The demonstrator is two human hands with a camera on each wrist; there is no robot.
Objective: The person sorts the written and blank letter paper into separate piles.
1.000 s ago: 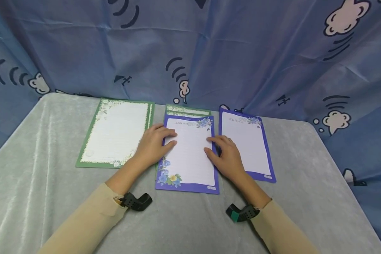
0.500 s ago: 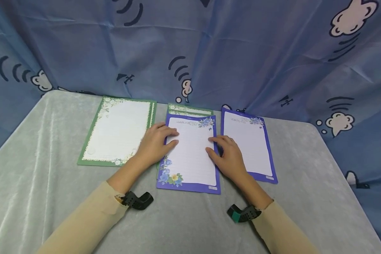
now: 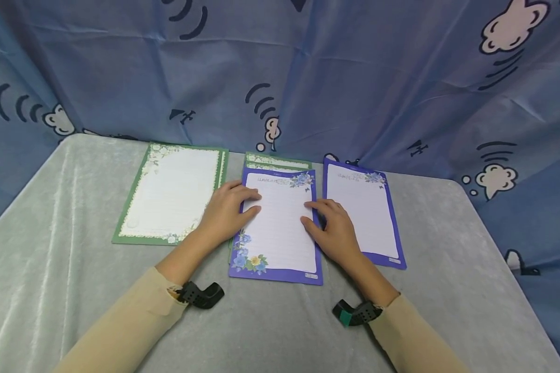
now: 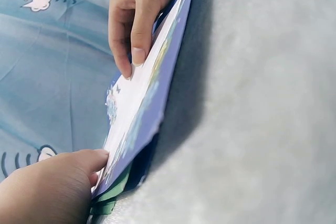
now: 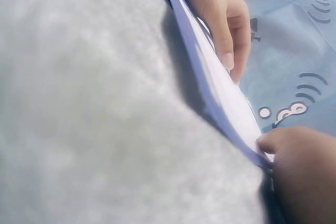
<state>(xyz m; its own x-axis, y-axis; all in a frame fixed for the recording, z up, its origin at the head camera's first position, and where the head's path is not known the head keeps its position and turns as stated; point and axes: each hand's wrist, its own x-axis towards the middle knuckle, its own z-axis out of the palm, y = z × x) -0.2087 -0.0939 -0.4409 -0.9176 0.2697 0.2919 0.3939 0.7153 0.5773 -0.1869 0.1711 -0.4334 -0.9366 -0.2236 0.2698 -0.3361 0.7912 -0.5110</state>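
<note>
A purple-bordered sheet of letter paper (image 3: 280, 233) with blue flowers lies in the middle, between both hands. At its left edge my left hand (image 3: 228, 210) holds it, thumb and a fingertip over the lined face. My right hand (image 3: 336, 230) holds the opposite edge the same way. Green-bordered sheets (image 3: 280, 160) stick out behind the top edge, and their corners (image 4: 107, 205) show beneath the purple one in the left wrist view. A shadow runs along the near edge of the paper in both wrist views. The other fingers are mostly hidden.
Left of the middle lie green-bordered sheets (image 3: 170, 194), partly under my left hand and forearm. Another purple-bordered sheet (image 3: 366, 212) lies at the right, partly behind my right hand. A grey cloth (image 3: 270, 331) covers the table; a blue patterned curtain (image 3: 354, 88) hangs behind it.
Both hands and the papers stay in place. The head view has only shifted slightly.
</note>
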